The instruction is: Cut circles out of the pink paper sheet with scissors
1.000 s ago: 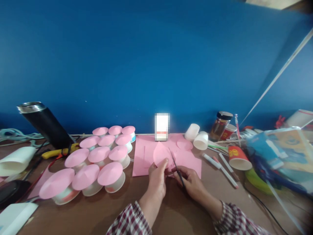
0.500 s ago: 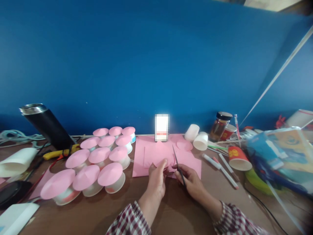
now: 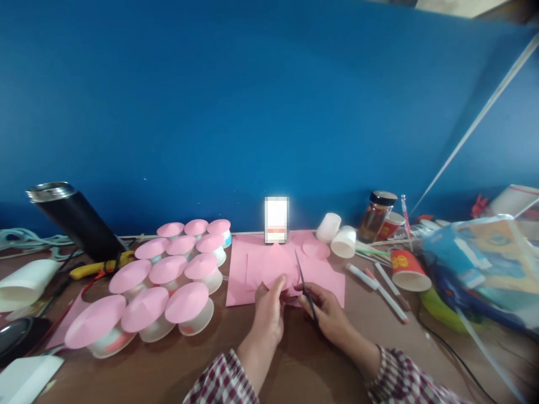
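My left hand [image 3: 269,314] is closed, thumb on top, around the near edge of a pink paper piece [image 3: 277,268] with a rounded outline. In my right hand [image 3: 327,313] is a pair of dark scissors [image 3: 309,300], one blade pointing up and away beside the paper's right edge. My fingers hide part of the scissors and the paper's lower edge. Under both lies a larger pink sheet [image 3: 238,280] on the brown table. A loose pink disc [image 3: 315,248] rests on the sheet behind the scissors.
On the left stand several paper cups with pink cone tops [image 3: 187,302], a black flask [image 3: 80,224] and yellow-handled pliers [image 3: 101,268]. A glowing phone [image 3: 277,221] leans against the blue wall. White cups [image 3: 343,242], markers [image 3: 377,289], a jar [image 3: 376,216] and a red cup [image 3: 408,270] are right.
The view has shifted slightly, so most things sit a little farther left. Both hands keep nearly the same pose, still on the paper and the scissors.
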Available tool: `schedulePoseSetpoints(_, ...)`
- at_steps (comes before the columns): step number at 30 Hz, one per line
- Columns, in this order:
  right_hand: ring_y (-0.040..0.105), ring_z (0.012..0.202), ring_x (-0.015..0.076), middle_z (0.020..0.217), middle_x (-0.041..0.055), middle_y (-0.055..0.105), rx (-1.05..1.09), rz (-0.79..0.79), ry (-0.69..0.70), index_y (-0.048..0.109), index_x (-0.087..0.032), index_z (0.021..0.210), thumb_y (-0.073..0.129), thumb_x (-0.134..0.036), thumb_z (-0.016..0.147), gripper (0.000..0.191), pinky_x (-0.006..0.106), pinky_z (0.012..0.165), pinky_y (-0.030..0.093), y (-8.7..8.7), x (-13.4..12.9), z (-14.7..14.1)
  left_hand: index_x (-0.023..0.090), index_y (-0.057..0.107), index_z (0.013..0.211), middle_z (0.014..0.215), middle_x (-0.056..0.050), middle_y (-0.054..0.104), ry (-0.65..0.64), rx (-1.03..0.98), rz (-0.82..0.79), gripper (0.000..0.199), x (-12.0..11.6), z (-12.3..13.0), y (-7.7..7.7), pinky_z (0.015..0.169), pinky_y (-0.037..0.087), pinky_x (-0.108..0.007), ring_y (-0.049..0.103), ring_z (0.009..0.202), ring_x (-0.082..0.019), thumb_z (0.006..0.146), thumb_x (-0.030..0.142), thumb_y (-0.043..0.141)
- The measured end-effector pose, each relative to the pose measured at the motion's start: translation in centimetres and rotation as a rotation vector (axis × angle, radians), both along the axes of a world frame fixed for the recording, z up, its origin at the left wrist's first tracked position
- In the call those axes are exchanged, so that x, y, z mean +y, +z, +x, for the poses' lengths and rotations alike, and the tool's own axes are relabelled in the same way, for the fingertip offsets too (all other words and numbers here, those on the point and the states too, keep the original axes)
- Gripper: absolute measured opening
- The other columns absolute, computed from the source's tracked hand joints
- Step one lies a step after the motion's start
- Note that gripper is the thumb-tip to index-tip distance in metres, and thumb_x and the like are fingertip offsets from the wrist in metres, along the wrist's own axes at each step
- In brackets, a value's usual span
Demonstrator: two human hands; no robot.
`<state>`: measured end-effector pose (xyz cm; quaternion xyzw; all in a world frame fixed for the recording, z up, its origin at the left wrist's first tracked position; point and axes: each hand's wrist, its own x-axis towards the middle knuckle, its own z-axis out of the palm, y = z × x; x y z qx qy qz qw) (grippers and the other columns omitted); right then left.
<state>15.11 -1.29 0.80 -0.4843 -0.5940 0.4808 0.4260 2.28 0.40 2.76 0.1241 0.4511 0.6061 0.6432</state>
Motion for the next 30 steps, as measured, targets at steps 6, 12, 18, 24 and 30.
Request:
schedulePoseSetpoints(6, 0.045, 0.052, 0.0106, 0.059, -0.0039, 0.049, 0.094, -0.025, -0.017, 0.057, -0.014, 0.104, 0.057, -0.053, 0.082, 0.044, 0.022, 0.049, 0.036, -0.3, 0.2, 0.0, 0.014, 0.057, 0.076, 0.059, 0.001, 0.060, -0.014, 0.059, 0.039, 0.033, 0.1, 0.3, -1.1, 0.049, 0.045, -0.022, 0.056, 0.049, -0.011, 0.057, 0.029, 0.079)
schedulePoseSetpoints(12, 0.046, 0.053, 0.0108, 0.061, -0.0031, 0.050, 0.078, -0.016, -0.022, 0.058, -0.015, 0.102, 0.058, -0.053, 0.081, 0.043, 0.022, 0.049, 0.038, -0.5, 0.2, 0.1, 0.013, 0.061, 0.078, 0.066, -0.004, 0.066, -0.092, 0.116, 0.142, 0.033, -0.1, 0.4, -2.1, 0.052, 0.047, -0.025, 0.062, 0.057, -0.016, 0.059, 0.035, 0.078)
schedulePoseSetpoints(18, 0.046, 0.052, 0.0112, 0.059, -0.0031, 0.050, 0.061, 0.025, -0.013, 0.059, -0.015, 0.099, 0.057, -0.051, 0.083, 0.039, 0.022, 0.050, 0.039, 0.0, 0.1, 0.0, 0.012, 0.064, 0.076, 0.070, -0.007, 0.069, -0.076, 0.135, 0.162, 0.033, -0.3, 0.3, -2.1, 0.058, 0.049, -0.027, 0.064, 0.065, -0.019, 0.056, 0.033, 0.079)
schedulePoseSetpoints(24, 0.048, 0.053, 0.0121, 0.058, -0.0023, 0.052, 0.042, 0.053, -0.011, 0.061, -0.015, 0.096, 0.057, -0.053, 0.082, 0.040, 0.022, 0.051, 0.041, 0.5, 0.0, -0.1, 0.012, 0.066, 0.078, 0.071, -0.008, 0.069, -0.067, 0.171, 0.189, 0.033, -0.5, 0.4, -2.2, 0.060, 0.050, -0.029, 0.065, 0.068, -0.020, 0.057, 0.035, 0.078)
schedulePoseSetpoints(30, 0.045, 0.053, 0.0104, 0.061, -0.0016, 0.053, 0.058, 0.067, -0.006, 0.062, -0.014, 0.097, 0.058, -0.051, 0.082, 0.040, 0.021, 0.048, 0.038, 0.1, 0.1, -0.1, 0.012, 0.066, 0.077, 0.068, -0.006, 0.068, -0.066, 0.136, 0.171, 0.034, -0.5, 0.4, -1.9, 0.060, 0.050, -0.029, 0.065, 0.064, -0.019, 0.054, 0.032, 0.080)
